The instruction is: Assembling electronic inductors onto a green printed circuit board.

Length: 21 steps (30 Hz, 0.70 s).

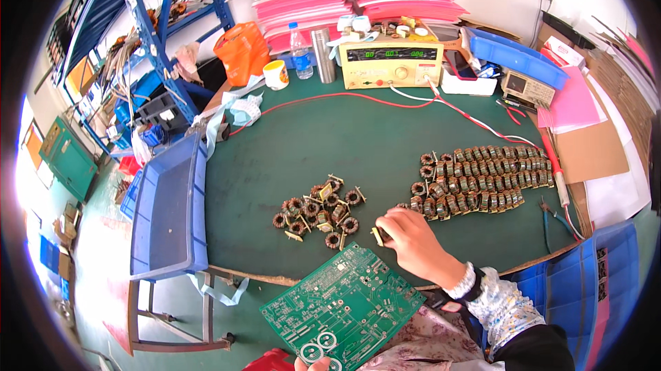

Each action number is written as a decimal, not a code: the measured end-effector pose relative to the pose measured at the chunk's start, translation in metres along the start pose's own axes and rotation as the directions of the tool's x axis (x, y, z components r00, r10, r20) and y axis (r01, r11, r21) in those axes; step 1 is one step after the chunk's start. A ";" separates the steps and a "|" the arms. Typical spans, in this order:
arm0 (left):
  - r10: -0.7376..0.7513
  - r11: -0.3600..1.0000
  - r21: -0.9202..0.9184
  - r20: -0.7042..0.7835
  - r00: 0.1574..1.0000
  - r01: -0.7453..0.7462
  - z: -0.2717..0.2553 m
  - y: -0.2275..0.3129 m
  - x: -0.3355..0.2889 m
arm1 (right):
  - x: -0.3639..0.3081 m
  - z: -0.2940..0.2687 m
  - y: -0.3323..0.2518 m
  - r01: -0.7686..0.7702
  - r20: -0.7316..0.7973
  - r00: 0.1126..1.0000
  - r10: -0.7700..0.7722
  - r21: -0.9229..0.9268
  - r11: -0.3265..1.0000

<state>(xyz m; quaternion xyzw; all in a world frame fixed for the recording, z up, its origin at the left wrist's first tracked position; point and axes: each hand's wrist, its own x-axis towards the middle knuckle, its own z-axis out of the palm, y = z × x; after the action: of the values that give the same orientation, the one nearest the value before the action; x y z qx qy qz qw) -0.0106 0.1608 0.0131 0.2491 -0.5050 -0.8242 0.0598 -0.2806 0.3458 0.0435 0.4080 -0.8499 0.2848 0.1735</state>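
My left hand grips the lower edge of a large green circuit board, with only fingertips showing at the bottom of the view. The board is tilted at the table's front edge, over my lap; white ring outlines are printed near its lower corner. Just above the board's right side, my right hand pinches a toroidal coil with a small yellowish base; my fingers partly cover it. To its left lies a loose pile of toroidal coils. Coils in tight rows stand to the right, beyond my right hand.
A blue bin borders the table on the left. At the back stand a power supply, a steel flask, a water bottle and a yellow-white cup. Pliers and a red-white cable lie on the right.
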 end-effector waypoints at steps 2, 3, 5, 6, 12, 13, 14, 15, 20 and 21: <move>-0.050 0.999 0.019 0.007 0.999 0.050 0.000 0.003 0.001 | -0.017 -0.018 -0.022 -0.191 0.117 0.980 0.160 0.348 0.918; -0.053 0.998 0.023 0.031 0.998 0.053 0.007 0.008 0.003 | -0.029 -0.024 -0.026 -0.255 0.157 0.966 0.203 0.484 0.837; -0.042 0.998 0.059 0.078 0.996 0.037 0.006 0.008 0.008 | -0.048 -0.036 -0.033 -0.411 0.316 0.907 0.279 0.517 0.751; -0.049 0.999 0.005 0.066 0.997 0.049 0.011 0.008 0.010 | -0.057 -0.040 -0.036 -0.477 0.358 0.875 0.327 0.511 0.715; -0.087 0.994 0.067 0.090 0.992 0.081 0.024 0.017 0.017 | -0.091 -0.058 -0.031 -0.474 0.271 0.881 0.389 0.467 0.747; -0.078 0.995 0.073 0.090 0.993 0.071 0.026 0.020 0.016 | -0.092 -0.059 -0.031 -0.476 0.267 0.879 0.395 0.465 0.746; -0.067 0.995 0.079 0.090 0.994 0.060 0.027 0.021 0.015 | -0.092 -0.061 -0.033 -0.469 0.257 0.883 0.393 0.448 0.761; -0.063 0.996 0.061 0.083 0.995 0.058 0.029 0.020 0.015 | -0.092 -0.061 -0.033 -0.464 0.250 0.885 0.392 0.431 0.774; -0.062 0.998 0.011 0.055 0.997 0.062 0.036 0.021 0.014 | -0.085 -0.057 -0.041 -0.374 0.222 0.923 0.315 0.321 0.870; -0.048 0.998 0.031 0.052 0.997 0.046 0.035 0.020 0.014 | -0.082 -0.056 -0.045 -0.308 0.207 0.943 0.261 0.248 0.918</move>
<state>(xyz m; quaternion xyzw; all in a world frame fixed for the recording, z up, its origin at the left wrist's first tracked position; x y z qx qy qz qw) -0.0422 0.1742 0.0384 0.2397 -0.5127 -0.8241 0.0232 -0.1916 0.4068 0.0591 0.3227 -0.8637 0.3872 -0.0014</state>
